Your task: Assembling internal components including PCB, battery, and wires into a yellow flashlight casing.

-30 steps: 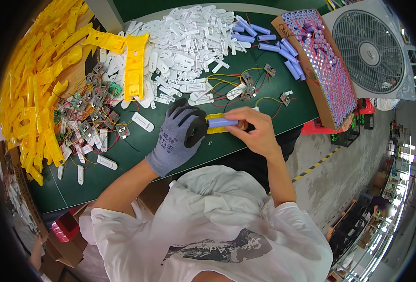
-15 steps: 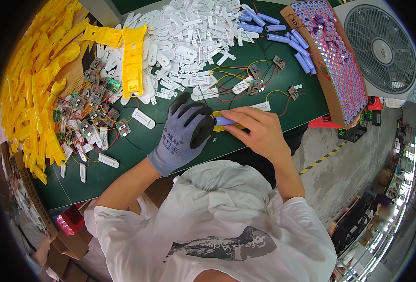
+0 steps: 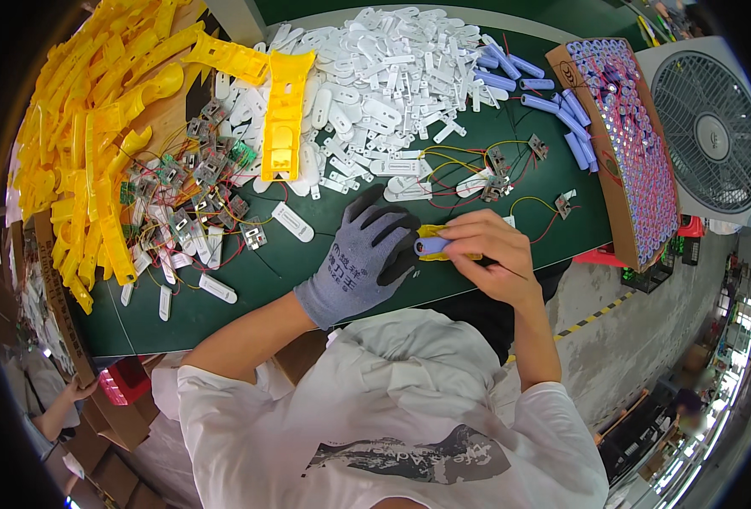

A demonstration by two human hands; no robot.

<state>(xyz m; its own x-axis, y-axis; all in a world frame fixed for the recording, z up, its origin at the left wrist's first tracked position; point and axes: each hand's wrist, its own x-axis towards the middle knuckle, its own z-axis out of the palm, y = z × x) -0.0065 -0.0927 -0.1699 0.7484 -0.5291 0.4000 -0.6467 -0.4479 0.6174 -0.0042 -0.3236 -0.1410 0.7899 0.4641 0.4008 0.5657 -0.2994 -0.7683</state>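
A yellow plastic housing [image 3: 429, 231] is between my hands near the table's front edge, with a purple cylindrical battery cell [image 3: 431, 247] lying along it. My left hand [image 3: 360, 259], in a grey glove with dark fingers, curls around the housing's left end; its fingertips are partly hidden. My bare right hand [image 3: 496, 259] pinches the cell and the housing at their right part, its fingers covering much of both. A thin dark wire sticks out beside the right thumb. The cell's round left end shows.
A heap of white plastic plates [image 3: 375, 85] lies beyond my hands. Yellow housings [image 3: 95, 178] and wired circuit boards [image 3: 197, 187] are piled at left. Loose purple cells [image 3: 575, 127], a carton of cells [image 3: 562, 64] and a fan [image 3: 711, 127] are at right.
The whole view has shifted, so the table items appear farther right and lower. The cell and housing have turned a little, and the cell's left end now shows clear of the glove.
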